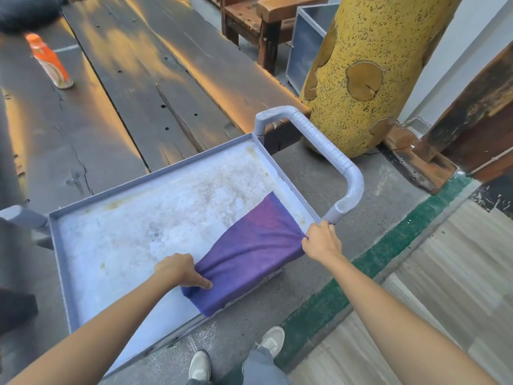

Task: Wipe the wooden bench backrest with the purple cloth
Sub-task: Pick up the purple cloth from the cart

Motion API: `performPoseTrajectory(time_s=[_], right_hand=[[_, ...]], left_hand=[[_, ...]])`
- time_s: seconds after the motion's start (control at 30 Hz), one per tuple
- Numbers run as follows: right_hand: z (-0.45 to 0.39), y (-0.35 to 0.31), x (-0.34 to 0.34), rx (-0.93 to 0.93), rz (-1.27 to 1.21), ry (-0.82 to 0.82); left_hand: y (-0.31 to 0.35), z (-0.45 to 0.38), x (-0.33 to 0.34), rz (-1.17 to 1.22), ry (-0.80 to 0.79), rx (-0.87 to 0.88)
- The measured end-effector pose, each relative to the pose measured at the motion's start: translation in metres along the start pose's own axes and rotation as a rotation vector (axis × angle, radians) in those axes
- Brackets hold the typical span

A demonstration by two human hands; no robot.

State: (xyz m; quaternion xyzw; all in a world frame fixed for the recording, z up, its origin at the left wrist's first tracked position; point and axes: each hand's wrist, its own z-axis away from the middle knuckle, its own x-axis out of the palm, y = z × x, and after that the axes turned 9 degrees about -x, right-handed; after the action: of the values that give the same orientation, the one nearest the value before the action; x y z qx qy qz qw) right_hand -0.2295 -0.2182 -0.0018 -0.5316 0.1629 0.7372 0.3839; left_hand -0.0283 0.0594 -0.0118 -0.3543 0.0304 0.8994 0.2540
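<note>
The purple cloth [251, 252] lies spread over the near right corner of a grey cart tray [133, 234], draping over its front edge. My left hand [180, 270] pinches the cloth's near left end. My right hand [322, 243] grips its right end, beside the cart handle. The cloth is pulled taut between both hands. Dark wooden planks [144, 87] stretch away behind the cart. A wooden bench [263, 20] stands at the top middle, far from both hands.
An orange spray bottle [50, 61] stands on the planks at upper left. The grey cart handle [327, 151] loops up on the right. A yellow speckled pillar [369, 70] rises behind it, beside a grey box [308, 45]. My shoes [236, 354] are below the tray.
</note>
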Motion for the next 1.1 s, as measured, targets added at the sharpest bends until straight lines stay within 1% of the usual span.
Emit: performPoseTrajectory(time_s=[0.07,0.13,0.2,0.23,0.27,0.33,0.4,0.43,0.5,0.57,0.73,0.8,0.87,0.9,0.97,1.03,1.1], right_hand=[[0.002,0.005,0.004,-0.037,-0.029,0.011],[0.005,0.010,0.004,-0.063,-0.094,0.043],[0.007,0.014,0.001,-0.066,-0.220,0.074],[0.008,0.015,-0.002,-0.066,-0.315,0.087],[0.010,0.016,-0.006,-0.069,-0.418,0.101],[0.015,0.018,-0.013,-0.097,-0.574,0.126],[0.020,0.018,-0.022,-0.144,-0.649,0.165],[0.022,0.017,-0.026,-0.163,-0.677,0.192],[0.026,0.018,-0.038,-0.187,-0.727,0.274],[0.027,0.020,-0.053,-0.195,-0.774,0.349],[0.033,0.055,-0.101,-0.129,-0.866,0.531],[0.034,0.075,-0.122,-0.095,-0.917,0.611],[0.035,0.093,-0.146,-0.062,-1.000,0.673],[0.035,0.102,-0.157,-0.054,-1.037,0.717],[0.040,0.119,-0.185,-0.061,-1.071,0.797],[0.044,0.128,-0.209,-0.084,-1.081,0.834],[0.048,0.143,-0.233,-0.112,-1.100,0.870]], left_hand=[[-0.011,-0.001,0.008,-0.003,0.014,0.078],[-0.016,0.000,0.013,0.007,0.058,0.234],[-0.016,0.002,0.013,0.065,0.059,0.351],[-0.016,0.005,0.010,0.129,0.027,0.378],[-0.016,0.006,0.007,0.240,-0.033,0.394],[-0.014,0.011,0.001,0.561,-0.194,0.407],[-0.009,0.015,-0.009,0.850,-0.332,0.430],[-0.006,0.017,-0.013,0.954,-0.390,0.446],[0.005,0.018,-0.021,1.077,-0.419,0.471],[0.016,0.016,-0.028,1.206,-0.412,0.436],[0.068,0.017,-0.060,1.470,-0.418,0.381],[0.093,0.022,-0.077,1.562,-0.489,0.410],[0.116,0.034,-0.099,1.601,-0.597,0.497],[0.128,0.042,-0.109,1.578,-0.657,0.567],[0.159,0.059,-0.128,1.434,-0.722,0.679],[0.183,0.072,-0.142,1.271,-0.715,0.717],[0.211,0.082,-0.157,1.155,-0.665,0.691]])
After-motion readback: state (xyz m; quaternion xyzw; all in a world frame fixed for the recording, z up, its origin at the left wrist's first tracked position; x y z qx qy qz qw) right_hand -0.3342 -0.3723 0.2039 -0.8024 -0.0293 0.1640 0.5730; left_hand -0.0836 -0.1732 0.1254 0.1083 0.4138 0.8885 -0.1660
